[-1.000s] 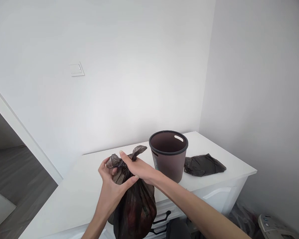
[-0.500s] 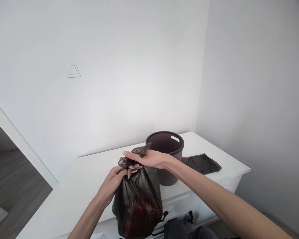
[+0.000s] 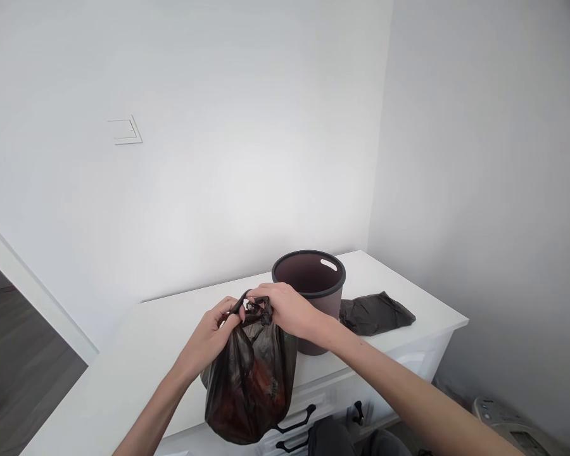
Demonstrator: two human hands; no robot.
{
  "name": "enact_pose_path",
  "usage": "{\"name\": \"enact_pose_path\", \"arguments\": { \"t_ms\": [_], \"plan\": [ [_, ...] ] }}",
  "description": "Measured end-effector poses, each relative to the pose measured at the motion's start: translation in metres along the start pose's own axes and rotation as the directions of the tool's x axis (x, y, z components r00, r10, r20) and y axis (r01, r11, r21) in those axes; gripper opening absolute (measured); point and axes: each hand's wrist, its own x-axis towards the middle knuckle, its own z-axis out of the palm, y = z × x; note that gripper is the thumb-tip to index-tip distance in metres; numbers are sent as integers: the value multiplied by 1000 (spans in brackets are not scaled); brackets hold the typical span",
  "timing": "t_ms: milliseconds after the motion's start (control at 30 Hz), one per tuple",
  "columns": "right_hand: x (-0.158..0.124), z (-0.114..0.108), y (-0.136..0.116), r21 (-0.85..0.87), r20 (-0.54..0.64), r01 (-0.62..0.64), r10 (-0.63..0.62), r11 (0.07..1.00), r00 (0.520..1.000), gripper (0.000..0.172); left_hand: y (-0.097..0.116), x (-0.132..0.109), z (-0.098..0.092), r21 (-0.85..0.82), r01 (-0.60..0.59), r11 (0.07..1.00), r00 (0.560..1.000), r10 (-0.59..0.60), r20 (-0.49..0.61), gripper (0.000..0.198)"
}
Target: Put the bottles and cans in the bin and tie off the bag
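Observation:
A filled, see-through black garbage bag (image 3: pixel 249 392) hangs from both hands in front of the dresser's edge; reddish contents show through it. My left hand (image 3: pixel 218 329) pinches the gathered top on the left side. On the right side of the top, my right hand (image 3: pixel 285 307) has its fingers closed on the plastic. A dark loop of the bag stretches between the two hands. Just behind my right hand stands a brown trash can (image 3: pixel 320 307) with a black rim and an oval handle hole. Its inside has no bag over the rim.
A flat, folded black bag (image 3: pixel 377 313) lies right of the can on the white dresser (image 3: pixel 166 335). Black drawer handles (image 3: pixel 308 415) stick out below. A light switch (image 3: pixel 126 130) is on the wall. A grey appliance (image 3: pixel 503 424) stands low at the right.
My right hand has turned, its fingers now curled onto the bag's top instead of stretched across it. The plastic is drawn into a loop, and the bag sits slightly higher and further left.

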Motion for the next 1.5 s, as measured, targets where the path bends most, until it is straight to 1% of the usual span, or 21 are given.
{"name": "enact_pose_path", "arguments": {
  "t_ms": [100, 200, 267, 333, 433, 467, 533, 600, 667, 800, 867, 933, 1000, 1067, 1133, 1200, 1333, 1367, 1433, 1500],
  "plan": [
    [-4, 16, 5, -138, -113, -34, 18, 990, 993, 51, -1, -1, 3, 2, -14, 1000, 1000, 14, 1, 28],
    [-7, 30, 8, -170, -180, -43, 12, 985, 984, 65, -5, -1, 6, -115, 60, 992, 998, -58, 19, 44],
    [-8, 38, 10, -164, -188, -15, -16, 986, 982, 75, -10, 2, 7, -212, 113, 971, 993, -118, -8, 48],
    [-7, 43, 12, -153, -190, 30, -59, 988, 980, 83, -16, 8, 7, -297, 135, 945, 988, -150, -31, 50],
    [-4, 47, 15, -141, -195, 57, -84, 988, 977, 88, -24, 19, 6, -396, 125, 910, 991, -131, 12, 65],
    [-2, 47, 16, -134, -189, 57, -82, 989, 978, 89, -26, 22, 6, -411, 114, 904, 993, -116, 21, 66],
    [-1, 47, 18, -110, -168, 57, -75, 992, 983, 90, -29, 27, 6, -403, 84, 911, 996, -94, -5, 60],
    [-3, 45, 19, -75, -139, 54, -64, 996, 988, 88, -31, 29, 7, -362, 63, 930, 994, -90, -58, 52],
    [-6, 43, 19, -34, -127, 32, -36, 999, 991, 81, -33, 29, 7, -322, 49, 946, 992, -83, -94, 46],
    [-22, 41, 21, 61, -175, -46, 56, 997, 983, 49, -38, 27, 4, -258, 42, 965, 991, -73, -110, 37],
    [-33, 45, 24, 102, -223, -56, 77, 993, 972, 40, -44, 26, 1, -263, 62, 963, 988, -96, -117, 35],
    [-46, 53, 29, 140, -296, -58, 98, 988, 950, 41, -53, 23, -1, -346, 114, 931, 984, -153, -88, 36],
    [-60, 63, 34, 141, -369, -61, 109, 988, 923, 46, -64, 18, -3, -477, 198, 856, 973, -231, -10, 39],
    [-75, 72, 40, 92, -425, -68, 101, 993, 899, 46, -76, 13, -3, -571, 278, 772, 954, -292, 69, 44],
    [-90, 80, 45, 20, -468, -84, 84, 996, 880, 46, -85, 8, -3, -605, 321, 728, 938, -332, 97, 44],
    [-105, 85, 49, -33, -499, -112, 80, 993, 863, 49, -93, 4, -5, -629, 324, 707, 933, -348, 90, 42],
    [-135, 91, 53, -88, -498, -157, 93, 984, 862, 45, -104, 1, -11, -679, 279, 679, 944, -324, 63, 44],
    [-140, 92, 51, -82, -495, -185, 121, 979, 861, 42, -104, 0, -12, -680, 271, 682, 946, -318, 58, 44],
    [-145, 92, 43, -50, -481, -280, 223, 959, 848, 36, -100, -1, -10, -679, 252, 689, 952, -301, 49, 42],
    [-141, 88, 29, -20, -470, -378, 325, 926, 821, 32, -91, -3, -4, -678, 224, 700, 962, -271, 37, 41]
  ]
}}
